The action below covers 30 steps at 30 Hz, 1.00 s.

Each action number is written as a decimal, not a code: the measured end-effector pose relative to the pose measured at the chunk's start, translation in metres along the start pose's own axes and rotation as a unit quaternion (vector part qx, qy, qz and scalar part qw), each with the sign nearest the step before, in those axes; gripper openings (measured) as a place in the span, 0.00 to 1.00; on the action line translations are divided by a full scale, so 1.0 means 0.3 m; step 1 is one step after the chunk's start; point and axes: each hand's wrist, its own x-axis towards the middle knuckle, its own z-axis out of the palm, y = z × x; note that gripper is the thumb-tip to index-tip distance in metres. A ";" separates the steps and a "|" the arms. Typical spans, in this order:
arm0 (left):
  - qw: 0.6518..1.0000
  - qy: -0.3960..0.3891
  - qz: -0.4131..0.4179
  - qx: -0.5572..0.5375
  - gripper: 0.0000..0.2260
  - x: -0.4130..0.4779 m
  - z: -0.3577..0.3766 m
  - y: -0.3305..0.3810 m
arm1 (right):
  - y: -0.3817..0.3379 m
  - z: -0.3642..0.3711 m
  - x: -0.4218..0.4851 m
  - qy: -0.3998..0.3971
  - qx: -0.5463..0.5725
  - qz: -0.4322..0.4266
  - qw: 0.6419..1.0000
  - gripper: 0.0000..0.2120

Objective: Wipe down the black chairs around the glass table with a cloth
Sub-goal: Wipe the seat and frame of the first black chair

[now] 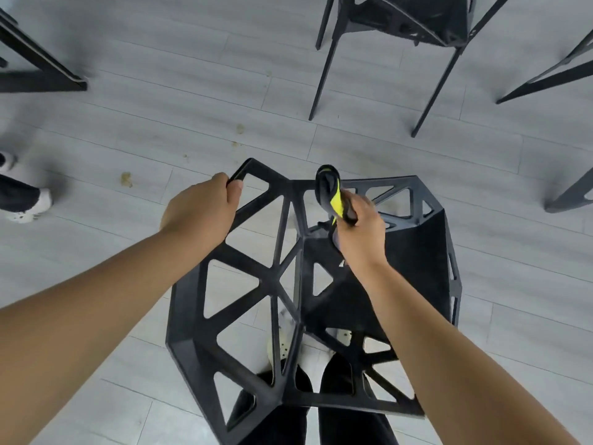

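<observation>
A pale grey plank floor (160, 107) fills the room underfoot. On it, right in front of the person, stands a black chair (420, 248), its shell made of angular struts with triangular openings and one solid dark panel on the right side. The person's dark trousers and light shoes (282, 345) show through the openings at the near end.

A second black chair (417, 20) stands well apart at the far right on thin slanted legs. Slanted black legs (38, 72) cross the far left corner, and more reach in from the right edge; I cannot tell what they belong to.

Both bare forearms reach down over the near chair. The left hand (200, 213) grips the chair's far left corner, its fingers (221, 181) curled over the rim strut and the thumb against it. The right hand (359, 232) is above the middle of the chair, closed around a dark cloth (329, 191) with a bright yellow stripe, which sticks up bunched above the knuckles.

Another person's white shoes (29, 203) stand at the left edge. Small yellowish stains (126, 179) dot the floor just beyond the chair.
</observation>
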 end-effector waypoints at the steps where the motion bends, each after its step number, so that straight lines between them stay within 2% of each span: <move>1: 1.000 -0.001 -0.003 0.002 0.19 0.003 0.002 -0.002 | -0.031 0.004 0.066 0.021 0.001 -0.027 0.999 0.20; 3: 1.000 -0.002 -0.008 0.007 0.18 0.008 0.001 -0.003 | -0.076 0.036 0.181 0.023 -0.006 -0.086 0.996 0.22; 4: 1.000 0.000 -0.010 0.012 0.18 0.010 0.001 -0.004 | -0.077 0.070 0.233 -0.006 -0.024 -0.119 0.993 0.23; 7: 1.000 0.006 -0.013 0.022 0.17 0.014 0.005 -0.003 | -0.033 0.197 0.312 -0.171 -0.205 -0.155 0.951 0.28; 8: 1.000 0.008 -0.015 0.023 0.17 0.014 0.008 -0.002 | -0.011 0.226 0.318 -0.184 -0.251 -0.159 0.937 0.27; 11: 0.999 0.003 -0.020 0.030 0.17 0.021 0.003 0.003 | 0.042 0.232 0.311 -0.147 -0.289 -0.204 0.924 0.26; 15: 0.996 0.006 -0.031 0.079 0.18 0.019 0.000 0.009 | 0.142 0.164 0.328 -0.131 -0.344 -0.266 0.891 0.36; 20: 0.985 0.111 0.021 0.133 0.17 0.008 0.023 0.027 | 0.241 0.063 0.381 -0.118 -0.362 -0.243 0.892 0.41; 24: 0.968 0.159 0.048 0.186 0.22 -0.009 0.036 0.033 | 0.313 -0.020 0.423 -0.118 -0.348 -0.194 0.910 0.38; 26: 0.958 0.154 0.087 0.226 0.27 -0.027 0.041 0.059 | 0.351 -0.071 0.452 -0.133 -0.344 -0.155 0.916 0.37; 30: 0.955 0.073 0.191 0.215 0.30 -0.072 0.173 0.177 | 0.447 -0.169 0.523 -0.131 -0.333 -0.093 0.929 0.38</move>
